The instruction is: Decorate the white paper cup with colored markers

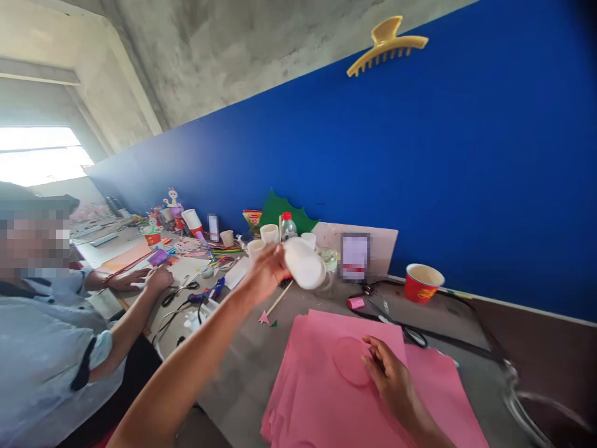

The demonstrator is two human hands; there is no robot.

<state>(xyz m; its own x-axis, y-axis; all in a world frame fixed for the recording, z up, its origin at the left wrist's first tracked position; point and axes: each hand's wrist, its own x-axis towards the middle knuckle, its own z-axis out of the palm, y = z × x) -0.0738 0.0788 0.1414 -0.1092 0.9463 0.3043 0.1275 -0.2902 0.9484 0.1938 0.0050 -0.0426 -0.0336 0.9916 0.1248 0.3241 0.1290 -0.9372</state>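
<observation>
Currently, left grip [268, 272] holds white cup [305, 264], right grip [390, 372] parted, red cup's [415, 285] lettering [423, 295] illegible.

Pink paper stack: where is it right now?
In the head view, the pink paper stack lies low, right of centre, on the grey table beneath the right hand.

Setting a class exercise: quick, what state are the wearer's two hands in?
Left hand: closed on a blurred, white, rounded cup-like object.
Right hand: loosely open over stacked pink paper sheets; nothing visibly held.
</observation>
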